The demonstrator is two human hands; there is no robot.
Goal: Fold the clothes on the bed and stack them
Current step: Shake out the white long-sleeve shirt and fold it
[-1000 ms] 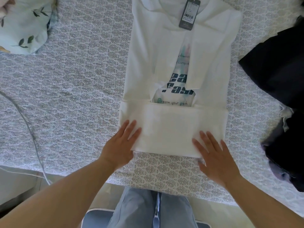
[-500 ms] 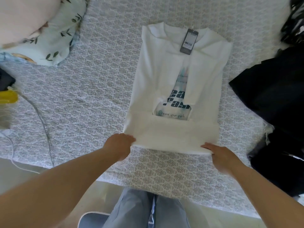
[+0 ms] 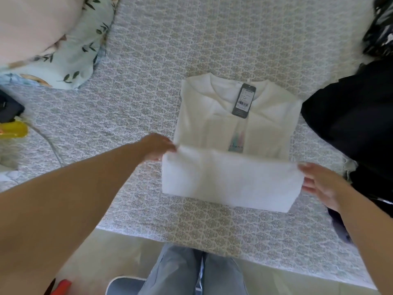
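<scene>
A white T-shirt (image 3: 229,177) with a dark hang tag (image 3: 244,100) at the collar lies on the patterned bedspread (image 3: 148,81). Its sleeves are folded in and its lower part is doubled up over the chest print, of which only a sliver shows. My left hand (image 3: 158,145) grips the left corner of the raised fold. My right hand (image 3: 319,184) holds the right end of the same fold, thumb on top, fingers partly under the cloth.
A heap of dark clothes (image 3: 350,116) lies at the right of the bed. A leaf-print pillow (image 3: 70,50) sits at the far left, with a yellow object (image 3: 12,129) and a cable (image 3: 49,143) beside it. The bed's near edge (image 3: 212,252) runs above my legs.
Both hands went from lying flat on the folded hem to taking its two ends. They have carried the fold up over the printed chest, covering most of the print.
</scene>
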